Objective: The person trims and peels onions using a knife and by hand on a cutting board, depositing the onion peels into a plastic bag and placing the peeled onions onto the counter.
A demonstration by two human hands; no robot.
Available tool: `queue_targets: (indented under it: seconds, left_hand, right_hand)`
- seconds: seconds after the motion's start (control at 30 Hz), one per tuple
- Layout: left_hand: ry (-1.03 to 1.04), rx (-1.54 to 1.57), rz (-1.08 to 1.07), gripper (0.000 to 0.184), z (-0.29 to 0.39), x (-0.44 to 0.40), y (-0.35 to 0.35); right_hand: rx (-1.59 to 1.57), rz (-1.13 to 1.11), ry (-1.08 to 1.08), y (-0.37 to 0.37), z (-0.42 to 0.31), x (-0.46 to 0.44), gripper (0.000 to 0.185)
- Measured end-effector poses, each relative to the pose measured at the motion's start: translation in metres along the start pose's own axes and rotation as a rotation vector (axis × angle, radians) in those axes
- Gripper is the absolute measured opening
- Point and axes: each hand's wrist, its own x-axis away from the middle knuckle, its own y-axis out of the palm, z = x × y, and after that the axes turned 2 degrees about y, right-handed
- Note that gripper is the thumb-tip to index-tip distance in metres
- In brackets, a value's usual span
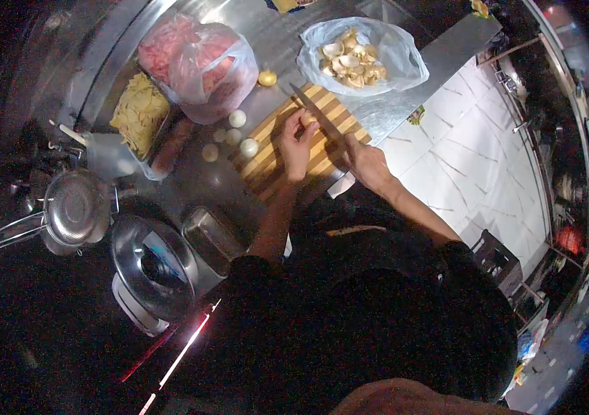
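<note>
Over the striped wooden cutting board (277,135), my left hand (296,149) pinches a small brownish onion (307,119), partly hidden by the fingers. My right hand (369,164) grips the handle of a kitchen knife (322,116). Its long blade points up and to the left across the board, close beside the onion. Several pale peeled onions, one of them a white onion (249,146), lie at the board's left edge. A yellow unpeeled onion (267,78) rests beyond its upper left corner. Past the far edge, an open plastic bag (408,69) holds onion skins (353,62).
Left of the board are a plastic bag of pink, meat-like food (201,62) and a container of pale yellow strips (139,114). Nearer stand a metal strainer (76,206), a round steel bowl (177,242) and a rectangular steel pan (215,238). White tiled floor (439,152) shows at right.
</note>
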Motion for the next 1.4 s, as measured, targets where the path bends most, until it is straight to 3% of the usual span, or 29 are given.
queue_targets:
  seconds: [0.33,0.63,0.77,0.87,0.93,1.03,1.17,1.27,1.4]
  left_hand:
    - [0.078,-0.203,0.006,0.039,-0.014,-0.006,0.008]
    - [0.186,-0.236,0.059,0.039,-0.009,-0.009,0.011]
    - [0.159,-0.153,0.055,0.038,-0.008,-0.006,0.012]
    - [0.26,-0.313,0.055,0.034,-0.019,-0.01,0.01]
    - [0.279,-0.255,0.082,0.033,-0.023,-0.01,0.012]
    - [0.25,-0.207,0.078,0.034,-0.029,-0.009,0.014]
    - [0.344,-0.195,0.076,0.036,-0.037,-0.007,0.014]
    - [0.282,-0.334,0.03,0.033,-0.017,-0.007,0.01]
    - [0.239,-0.238,0.037,0.035,-0.02,-0.006,0.011]
  right_hand:
    - [0.083,0.032,0.087,0.012,0.011,0.001,0.022]
    - [0.146,-0.142,0.123,0.0,-0.002,-0.009,0.02]
    - [0.155,-0.104,0.104,0.005,-0.005,-0.016,0.021]
    - [0.197,-0.082,0.067,0.009,-0.011,-0.044,0.022]
    - [0.206,-0.067,0.051,0.007,-0.015,-0.049,0.02]
    - [0.183,0.005,0.071,0.015,-0.003,-0.02,0.018]
    - [0.224,-0.105,0.042,0.026,0.001,-0.053,0.024]
    - [0.311,-0.196,0.138,0.021,-0.006,-0.047,0.025]
    - [0.216,-0.259,0.228,0.022,0.0,-0.017,0.027]
